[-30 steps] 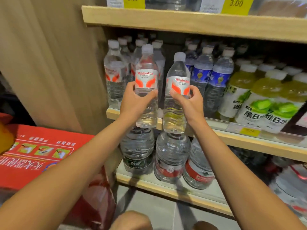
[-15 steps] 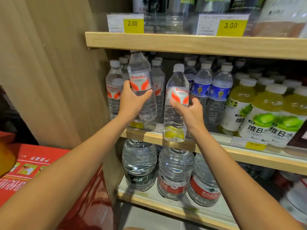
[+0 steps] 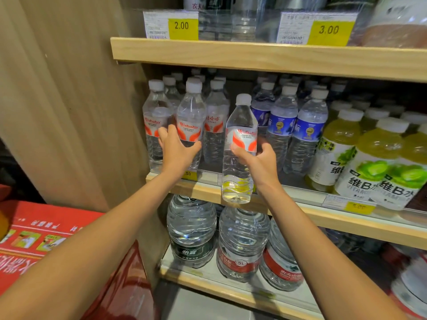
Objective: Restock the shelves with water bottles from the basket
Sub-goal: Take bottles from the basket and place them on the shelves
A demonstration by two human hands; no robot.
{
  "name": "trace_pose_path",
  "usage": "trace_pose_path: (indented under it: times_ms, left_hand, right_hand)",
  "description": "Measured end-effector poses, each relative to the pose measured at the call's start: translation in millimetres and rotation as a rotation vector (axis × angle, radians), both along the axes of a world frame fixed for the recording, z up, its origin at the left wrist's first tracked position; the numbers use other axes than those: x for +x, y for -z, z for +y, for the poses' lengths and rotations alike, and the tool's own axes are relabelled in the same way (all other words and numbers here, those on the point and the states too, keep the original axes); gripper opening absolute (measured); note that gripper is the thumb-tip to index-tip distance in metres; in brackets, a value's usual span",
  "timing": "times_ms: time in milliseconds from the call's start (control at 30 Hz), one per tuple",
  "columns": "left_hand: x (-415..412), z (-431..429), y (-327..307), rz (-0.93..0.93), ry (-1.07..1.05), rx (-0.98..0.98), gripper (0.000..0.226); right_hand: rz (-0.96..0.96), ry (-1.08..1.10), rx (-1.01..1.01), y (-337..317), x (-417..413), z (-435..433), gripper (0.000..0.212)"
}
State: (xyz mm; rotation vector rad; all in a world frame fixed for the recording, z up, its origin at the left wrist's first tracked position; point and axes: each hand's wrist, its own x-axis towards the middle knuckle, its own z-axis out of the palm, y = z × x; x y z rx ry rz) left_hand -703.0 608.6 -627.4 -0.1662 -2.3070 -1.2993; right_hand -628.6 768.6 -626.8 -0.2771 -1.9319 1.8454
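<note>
My left hand (image 3: 176,150) grips a clear water bottle with a red-and-white label (image 3: 190,116) that stands among like bottles at the left end of the middle shelf (image 3: 300,205). My right hand (image 3: 258,160) holds a second bottle of the same kind (image 3: 240,144) by its middle. That bottle hangs upright in front of the shelf edge, its base below the shelf lip. No basket is in view.
Blue-labelled water bottles (image 3: 283,125) and yellow-green drink bottles (image 3: 369,162) fill the rest of the middle shelf. Large water jugs (image 3: 242,241) stand on the lower shelf. A wooden side panel (image 3: 69,100) bounds the left; a red carton (image 3: 41,236) lies below it.
My left hand has lowered its bottle from a raised tilt down onto the middle shelf among the others. The right hand and its bottle have shifted slightly right.
</note>
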Motion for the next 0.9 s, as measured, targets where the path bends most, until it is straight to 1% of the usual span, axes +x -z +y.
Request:
trace_pose_path:
  times_ms: [100,133,200,267,333,400,500,533,767,900]
  left_hand:
    - [0.6,1.3,3.8,-0.01,-0.03,0.016,0.041]
    - [0.9,1.8,4.0,-0.007,-0.034,0.023,0.042]
    - [1.8,2.9,3.5,-0.005,-0.044,0.046,0.047]
    - [4.4,4.0,1.3,-0.002,-0.062,0.074,0.057]
    - [6.6,3.8,0.0,0.011,-0.082,0.086,0.063]
    - [7.9,2.9,0.2,0.019,-0.087,0.068,0.063]
    - [7.8,3.2,2.1,0.036,-0.083,0.041,0.056]
    - [7.4,3.3,2.7,0.041,-0.092,0.037,0.056]
    - [8.0,5.2,2.4,0.039,-0.155,-0.007,0.057]
    - [12.3,5.8,1.2,0.026,-0.137,0.009,0.065]
  right_hand:
    - [0.01,-0.013,0.004,2.5,-1.1,1.7,0.062]
    - [0.014,-0.018,0.001,3.3,-1.5,2.5,0.061]
    - [0.015,-0.023,0.006,3.7,-2.2,3.0,0.061]
    - [0.022,-0.025,0.014,3.4,-3.1,2.1,0.06]
    - [0.022,-0.033,0.012,3.3,-3.2,0.3,0.065]
    - [0.02,-0.031,0.012,3.6,-3.3,-1.2,0.066]
    - [0.031,-0.033,0.017,3.6,-2.6,-3.5,0.053]
    - [0.035,-0.033,0.02,3.2,-1.7,-4.5,0.052]
    - [0.032,-0.02,0.038,1.0,1.8,-9.0,0.063]
    - [0.037,-0.018,0.047,0.1,2.8,-8.4,0.063]
